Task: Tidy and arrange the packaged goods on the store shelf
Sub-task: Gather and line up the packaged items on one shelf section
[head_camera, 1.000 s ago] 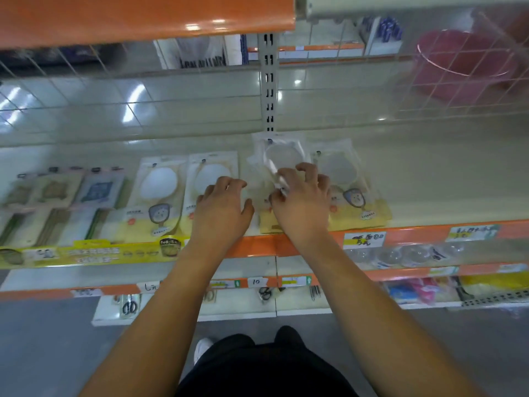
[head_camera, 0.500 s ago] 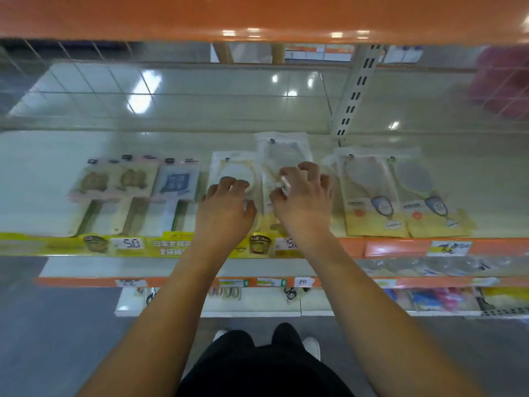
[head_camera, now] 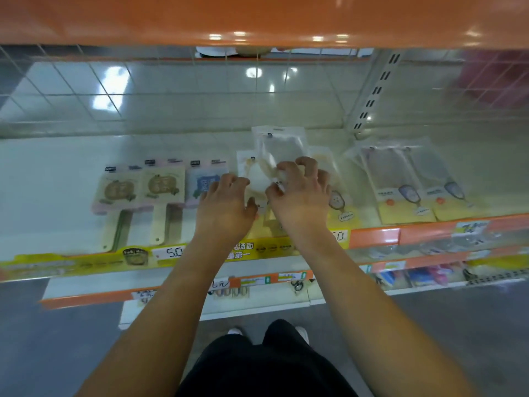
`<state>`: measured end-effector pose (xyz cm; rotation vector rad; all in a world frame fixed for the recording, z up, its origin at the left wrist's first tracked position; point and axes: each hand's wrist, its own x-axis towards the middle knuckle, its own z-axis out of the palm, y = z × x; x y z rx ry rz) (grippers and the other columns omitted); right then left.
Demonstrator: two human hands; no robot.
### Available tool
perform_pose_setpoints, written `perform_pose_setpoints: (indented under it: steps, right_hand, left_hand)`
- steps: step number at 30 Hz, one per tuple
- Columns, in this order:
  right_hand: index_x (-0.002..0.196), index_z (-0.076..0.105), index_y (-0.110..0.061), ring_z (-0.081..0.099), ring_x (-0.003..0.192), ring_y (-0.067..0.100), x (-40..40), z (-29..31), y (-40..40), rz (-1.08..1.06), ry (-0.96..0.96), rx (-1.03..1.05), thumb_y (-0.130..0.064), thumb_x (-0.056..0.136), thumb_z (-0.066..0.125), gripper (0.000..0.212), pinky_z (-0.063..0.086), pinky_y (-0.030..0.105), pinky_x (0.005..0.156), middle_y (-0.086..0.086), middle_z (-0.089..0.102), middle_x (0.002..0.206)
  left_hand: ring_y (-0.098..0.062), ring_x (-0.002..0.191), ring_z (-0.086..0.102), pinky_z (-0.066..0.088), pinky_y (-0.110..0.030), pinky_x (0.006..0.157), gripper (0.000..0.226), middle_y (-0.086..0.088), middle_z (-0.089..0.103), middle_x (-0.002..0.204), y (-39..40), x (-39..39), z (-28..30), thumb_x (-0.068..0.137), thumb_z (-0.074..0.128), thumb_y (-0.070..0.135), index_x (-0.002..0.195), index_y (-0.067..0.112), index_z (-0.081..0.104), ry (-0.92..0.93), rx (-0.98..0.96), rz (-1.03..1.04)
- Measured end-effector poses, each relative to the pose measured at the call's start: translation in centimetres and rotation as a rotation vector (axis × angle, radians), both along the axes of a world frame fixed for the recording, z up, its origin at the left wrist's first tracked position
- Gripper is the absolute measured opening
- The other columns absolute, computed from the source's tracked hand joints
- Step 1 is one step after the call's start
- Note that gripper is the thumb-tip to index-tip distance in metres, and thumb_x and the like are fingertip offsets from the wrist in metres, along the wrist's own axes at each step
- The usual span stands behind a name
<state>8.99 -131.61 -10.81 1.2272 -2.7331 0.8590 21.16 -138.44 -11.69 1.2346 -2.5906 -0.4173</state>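
Packets [head_camera: 279, 150] lie bunched mid-shelf, one askew. Your right hand [head_camera: 300, 196] pinches the clear top one, your left hand [head_camera: 226, 204] rests beside, fingers loosely curled; next, square it into its row.

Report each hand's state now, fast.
Left hand: open, fingers loosely bent, resting on a packet on the shelf.
Right hand: fingers curled, pinching a clear packet.
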Motion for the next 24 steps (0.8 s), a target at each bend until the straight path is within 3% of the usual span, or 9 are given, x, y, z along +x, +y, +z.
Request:
perform_pose_setpoints:
  steps: [16, 24]
  right_hand:
    - [0.122, 0.061, -0.029, 0.038, 0.123, 0.035, 2.2, -1.5, -1.6, 0.030, -0.031, 0.096, -0.034, 0.084, 0.061, 0.038, 0.036, 0.043, 0.097, 0.001, 0.041, 0.139]
    - [0.124, 0.055, -0.029, 0.034, 0.126, 0.035, 3.1, -3.3, -1.7, 0.033, -0.046, 0.244, -0.041, 0.085, 0.059, 0.041, 0.031, 0.042, 0.098, 0.004, 0.037, 0.141]
  left_hand:
    - [-0.032, 0.116, 0.050, 0.044, -0.044, 0.093, 0.039, -0.008, 0.051, 0.127, -1.9, 1.8, -0.5, 0.091, 0.052, 0.033, 0.126, 0.015, 0.053, 0.017, 0.017, 0.011]
    - [-0.033, 0.112, 0.052, 0.043, -0.043, 0.090, 0.037, -0.009, 0.053, 0.124, -1.9, 2.7, -0.8, 0.090, 0.054, 0.032, 0.123, 0.014, 0.055, 0.026, 0.008, 0.027]
